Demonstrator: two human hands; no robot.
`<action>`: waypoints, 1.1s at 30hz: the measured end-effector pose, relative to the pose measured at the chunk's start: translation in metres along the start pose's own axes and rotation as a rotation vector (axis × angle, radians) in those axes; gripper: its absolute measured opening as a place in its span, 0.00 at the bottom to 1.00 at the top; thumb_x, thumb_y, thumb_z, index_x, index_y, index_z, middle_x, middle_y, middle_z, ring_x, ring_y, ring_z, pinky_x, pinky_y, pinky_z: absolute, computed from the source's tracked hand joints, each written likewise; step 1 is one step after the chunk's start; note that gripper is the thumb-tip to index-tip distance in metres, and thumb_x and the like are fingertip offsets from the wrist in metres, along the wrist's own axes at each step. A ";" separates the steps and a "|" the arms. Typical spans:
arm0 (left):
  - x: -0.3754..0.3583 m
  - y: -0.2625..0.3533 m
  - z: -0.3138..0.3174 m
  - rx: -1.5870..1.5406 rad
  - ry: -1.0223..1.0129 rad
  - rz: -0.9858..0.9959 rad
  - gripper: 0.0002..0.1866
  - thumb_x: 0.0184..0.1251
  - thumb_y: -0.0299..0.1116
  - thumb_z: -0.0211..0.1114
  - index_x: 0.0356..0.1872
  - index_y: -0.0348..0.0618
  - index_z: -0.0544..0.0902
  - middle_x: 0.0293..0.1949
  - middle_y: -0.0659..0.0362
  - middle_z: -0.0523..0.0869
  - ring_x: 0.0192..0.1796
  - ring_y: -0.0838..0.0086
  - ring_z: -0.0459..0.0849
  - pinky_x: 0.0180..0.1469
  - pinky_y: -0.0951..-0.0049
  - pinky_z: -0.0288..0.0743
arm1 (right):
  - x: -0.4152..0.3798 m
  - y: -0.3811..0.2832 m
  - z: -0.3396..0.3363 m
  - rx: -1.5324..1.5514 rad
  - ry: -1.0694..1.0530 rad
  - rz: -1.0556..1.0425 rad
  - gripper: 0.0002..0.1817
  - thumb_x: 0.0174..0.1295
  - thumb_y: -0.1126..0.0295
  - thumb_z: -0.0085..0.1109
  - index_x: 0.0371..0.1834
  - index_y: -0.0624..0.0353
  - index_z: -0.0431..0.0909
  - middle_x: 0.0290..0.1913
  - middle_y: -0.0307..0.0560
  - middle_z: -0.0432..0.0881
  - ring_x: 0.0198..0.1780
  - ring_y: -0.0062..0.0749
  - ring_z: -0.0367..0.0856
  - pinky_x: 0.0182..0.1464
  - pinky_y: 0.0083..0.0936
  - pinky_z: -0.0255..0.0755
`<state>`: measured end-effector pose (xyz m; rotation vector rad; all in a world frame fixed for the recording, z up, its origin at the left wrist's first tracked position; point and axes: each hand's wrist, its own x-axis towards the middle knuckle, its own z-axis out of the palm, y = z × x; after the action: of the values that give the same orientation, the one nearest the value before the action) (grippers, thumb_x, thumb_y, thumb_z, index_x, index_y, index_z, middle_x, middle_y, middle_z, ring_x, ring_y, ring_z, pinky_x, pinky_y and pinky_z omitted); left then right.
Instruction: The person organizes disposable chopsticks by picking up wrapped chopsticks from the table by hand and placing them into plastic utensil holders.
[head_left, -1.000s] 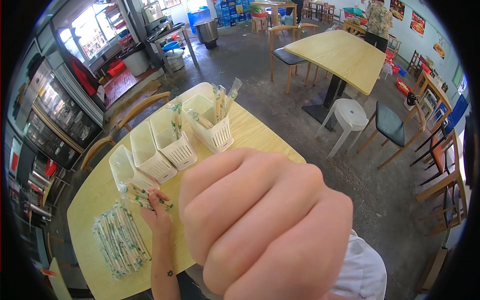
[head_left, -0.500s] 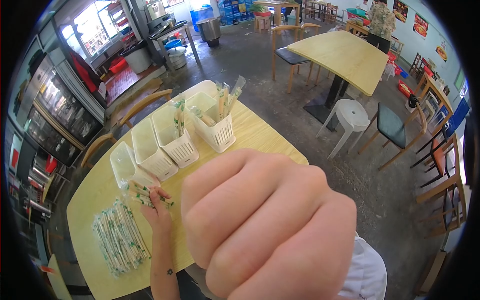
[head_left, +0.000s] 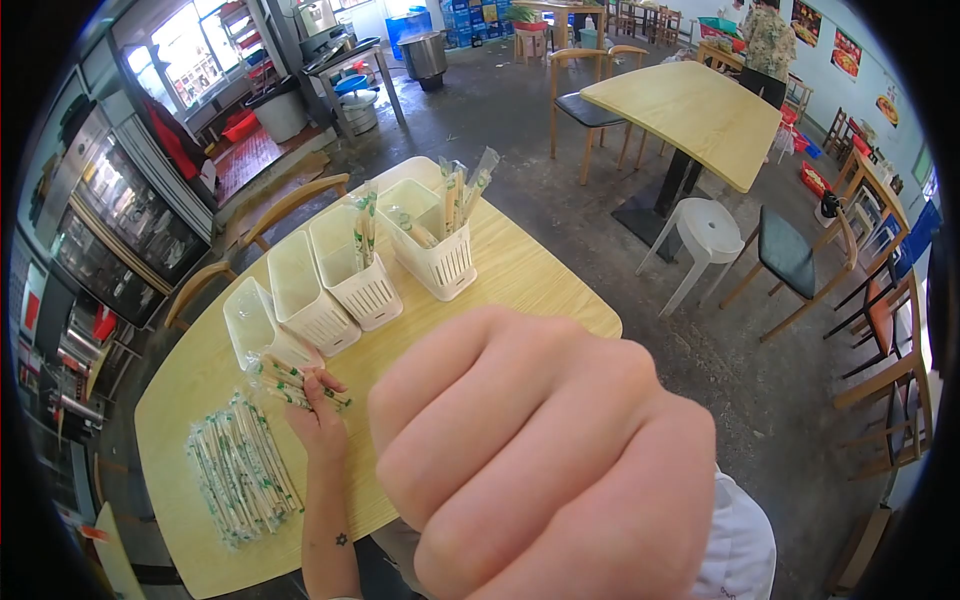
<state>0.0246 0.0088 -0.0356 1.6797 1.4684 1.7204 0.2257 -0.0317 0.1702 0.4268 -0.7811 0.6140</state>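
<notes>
My left hand (head_left: 318, 418) is closed around a small bunch of plastic-wrapped chopsticks (head_left: 277, 376), close in front of the leftmost white plastic basket (head_left: 255, 325). Below it on the yellow table (head_left: 170, 430) lies a pile of wrapped chopsticks (head_left: 240, 475) with green print. My right hand (head_left: 550, 450) is a fist right before the camera, knuckles toward me; its palm side is hidden. Along the far side stand more slotted baskets; the third basket (head_left: 375, 298) and the rightmost basket (head_left: 445, 265) hold upright wrapped chopsticks.
Past the right table edge stand a white stool (head_left: 710, 232), a second yellow table (head_left: 690, 115) and a dark-seated chair (head_left: 788, 250). Wooden chair backs (head_left: 290, 205) are at the far side of my table. A person (head_left: 768, 45) in a patterned shirt stands at the back.
The view has shifted slightly, moving the scene a little to the right. Both hands keep almost the same pose, the left still on the chopsticks.
</notes>
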 end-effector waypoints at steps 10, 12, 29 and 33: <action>0.000 -0.001 -0.001 0.025 -0.014 0.012 0.13 0.82 0.36 0.48 0.42 0.34 0.73 0.26 0.58 0.78 0.29 0.75 0.76 0.35 0.74 0.71 | -0.002 0.005 0.001 0.041 0.029 -0.048 0.25 0.63 0.62 0.70 0.13 0.63 0.74 0.13 0.38 0.73 0.11 0.22 0.67 0.12 0.18 0.56; 0.001 -0.001 -0.001 0.030 -0.019 0.018 0.13 0.82 0.36 0.48 0.42 0.34 0.73 0.26 0.57 0.79 0.29 0.75 0.76 0.35 0.74 0.71 | -0.002 0.002 0.003 0.040 0.029 -0.017 0.25 0.64 0.61 0.70 0.13 0.63 0.74 0.14 0.38 0.73 0.11 0.21 0.66 0.12 0.19 0.56; 0.001 0.003 -0.002 0.093 -0.049 0.062 0.14 0.82 0.36 0.48 0.42 0.33 0.73 0.26 0.57 0.79 0.29 0.75 0.76 0.34 0.74 0.70 | -0.003 0.004 0.005 0.014 0.026 -0.021 0.26 0.65 0.58 0.68 0.14 0.64 0.75 0.14 0.37 0.73 0.10 0.20 0.64 0.12 0.19 0.53; 0.001 0.003 0.000 0.076 -0.038 0.060 0.14 0.82 0.36 0.48 0.41 0.33 0.73 0.25 0.58 0.79 0.29 0.75 0.76 0.34 0.74 0.69 | -0.003 0.004 0.002 0.006 0.001 -0.024 0.26 0.65 0.58 0.69 0.14 0.64 0.75 0.13 0.37 0.73 0.10 0.20 0.64 0.12 0.19 0.53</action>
<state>0.0253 0.0081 -0.0321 1.8019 1.4984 1.6731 0.2205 -0.0309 0.1694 0.4405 -0.7720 0.5942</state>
